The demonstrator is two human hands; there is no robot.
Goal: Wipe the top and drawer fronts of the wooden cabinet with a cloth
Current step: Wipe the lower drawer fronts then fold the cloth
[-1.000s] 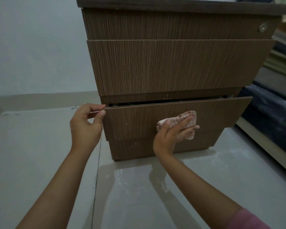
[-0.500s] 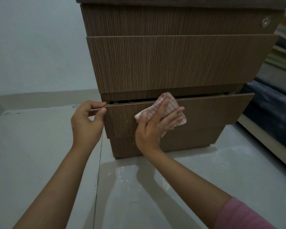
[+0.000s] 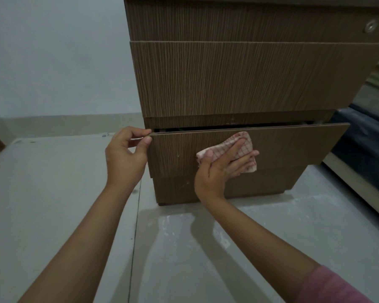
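On the bottom drawer front point(image 3: 282, 147) of the wooden cabinet point(image 3: 239, 79), the right hand point(image 3: 222, 169) presses a checked cloth point(image 3: 239, 147) with flat fingers. The left hand point(image 3: 125, 156) pinches the drawer's corner. Wiping is under way; next, slide sideways.

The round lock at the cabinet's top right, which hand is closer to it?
Right. The right hand presses the cloth on the lowest drawer front, below the lock; the left hand pinches that drawer's left corner, farther away.
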